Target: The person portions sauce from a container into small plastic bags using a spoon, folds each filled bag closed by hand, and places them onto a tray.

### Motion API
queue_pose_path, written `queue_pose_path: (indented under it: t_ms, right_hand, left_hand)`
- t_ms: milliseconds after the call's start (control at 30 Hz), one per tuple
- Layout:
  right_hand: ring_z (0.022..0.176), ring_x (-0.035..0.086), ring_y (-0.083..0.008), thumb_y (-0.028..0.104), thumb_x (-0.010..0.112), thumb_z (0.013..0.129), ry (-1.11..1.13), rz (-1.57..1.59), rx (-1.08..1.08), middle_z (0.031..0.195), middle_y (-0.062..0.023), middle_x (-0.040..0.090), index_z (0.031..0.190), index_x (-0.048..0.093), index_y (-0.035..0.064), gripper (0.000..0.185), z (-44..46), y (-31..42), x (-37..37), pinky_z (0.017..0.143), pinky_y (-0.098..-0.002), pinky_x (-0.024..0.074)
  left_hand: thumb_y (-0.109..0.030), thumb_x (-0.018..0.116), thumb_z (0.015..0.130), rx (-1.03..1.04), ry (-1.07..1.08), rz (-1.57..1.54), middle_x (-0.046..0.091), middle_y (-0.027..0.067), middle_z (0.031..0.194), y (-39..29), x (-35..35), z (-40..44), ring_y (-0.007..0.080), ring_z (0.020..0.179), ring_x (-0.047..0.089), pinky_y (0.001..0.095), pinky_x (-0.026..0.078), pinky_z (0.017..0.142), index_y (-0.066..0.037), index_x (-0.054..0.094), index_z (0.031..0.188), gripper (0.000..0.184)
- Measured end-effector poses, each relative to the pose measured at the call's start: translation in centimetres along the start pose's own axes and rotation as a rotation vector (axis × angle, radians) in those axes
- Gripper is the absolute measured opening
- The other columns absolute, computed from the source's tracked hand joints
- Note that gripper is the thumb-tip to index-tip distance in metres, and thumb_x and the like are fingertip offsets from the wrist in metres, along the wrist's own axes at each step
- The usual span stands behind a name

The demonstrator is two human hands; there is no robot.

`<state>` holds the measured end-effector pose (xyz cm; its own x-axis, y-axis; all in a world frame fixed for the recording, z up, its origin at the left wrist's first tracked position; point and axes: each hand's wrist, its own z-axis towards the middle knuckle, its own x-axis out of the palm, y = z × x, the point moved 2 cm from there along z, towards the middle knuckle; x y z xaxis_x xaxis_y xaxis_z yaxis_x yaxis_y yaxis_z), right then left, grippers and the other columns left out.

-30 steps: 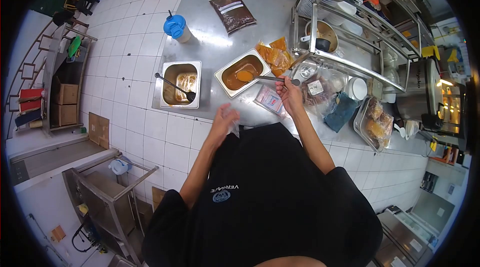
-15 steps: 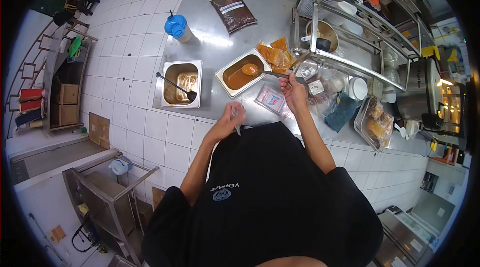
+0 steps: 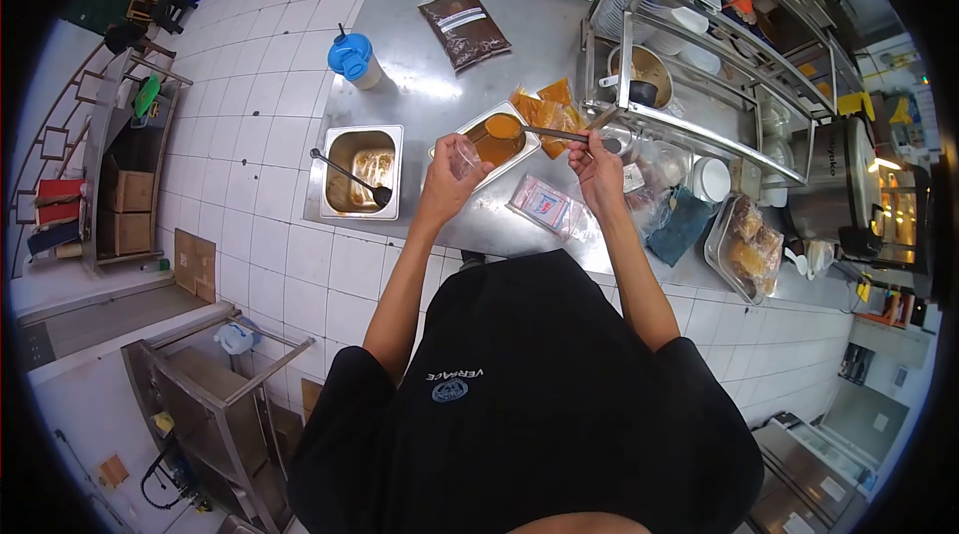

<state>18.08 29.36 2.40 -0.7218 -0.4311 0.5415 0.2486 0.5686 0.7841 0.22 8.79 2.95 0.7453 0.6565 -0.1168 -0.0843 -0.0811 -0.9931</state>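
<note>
My right hand (image 3: 596, 172) is closed on the dark handle of a ladle (image 3: 559, 134). The ladle's bowl, full of orange-brown sauce (image 3: 502, 126), is held over a steel pan (image 3: 518, 161) containing the same sauce. Closed around a small clear plastic bag (image 3: 465, 156), my left hand (image 3: 446, 186) is at the pan's near left side, partly covering it. The bag's mouth is close to the ladle bowl, apart from it. A flat printed packet (image 3: 545, 204) lies just in front of the pan.
Left of the pan is a second steel pan (image 3: 398, 169) with a black ladle (image 3: 350, 174). Behind are a blue-lidded jug (image 3: 354, 59) and a bag of dark brown contents (image 3: 466, 29). Orange sauce bags (image 3: 554, 112) and a metal rack (image 3: 714, 139) stand to the right.
My left hand has moved up and forward with the plastic bag, reaching the pan's edge. The filled ladle has risen slightly, and my right hand has shifted a little to the right.
</note>
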Motion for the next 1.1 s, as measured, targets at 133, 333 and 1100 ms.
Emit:
queue_pose_path:
  t_ms: [133,333,1100]
  right_hand:
    - [0.072,0.063,-0.0121,0.031,0.053,0.102,-0.006,0.001,-0.002,0.088,-0.0088,0.067,0.115,0.058,-0.0018,0.035,0.0,-0.2,0.1,0.066,-0.0242,0.0541]
    - [0.071,0.063,-0.0125,0.030,0.052,0.102,-0.003,0.004,-0.001,0.088,-0.0094,0.067,0.114,0.058,-0.0031,0.035,-0.1,-0.1,0.3,0.066,-0.0246,0.0542]
    - [0.067,0.059,-0.0134,0.029,0.053,0.102,0.032,-0.035,-0.019,0.083,-0.0089,0.064,0.109,0.059,-0.0036,0.034,-0.2,1.6,1.3,0.062,-0.0250,0.0486]
  left_hand:
    - [-0.028,0.081,0.082,0.019,-0.002,0.042,0.060,0.0100,0.108,-0.3,0.1,-0.4,0.0164,0.100,0.058,0.0304,0.047,0.089,-0.002,0.045,0.124,0.062]
    - [-0.014,0.079,0.083,0.027,0.078,0.043,0.058,0.0067,0.115,0.4,0.1,-0.3,0.0131,0.107,0.056,0.0279,0.046,0.092,-0.004,0.049,0.130,0.057]
    - [-0.026,0.086,0.071,0.259,-0.103,0.373,0.067,0.0124,0.107,-2.5,0.3,1.0,0.0255,0.098,0.066,0.0355,0.050,0.087,0.000,0.062,0.118,0.059]
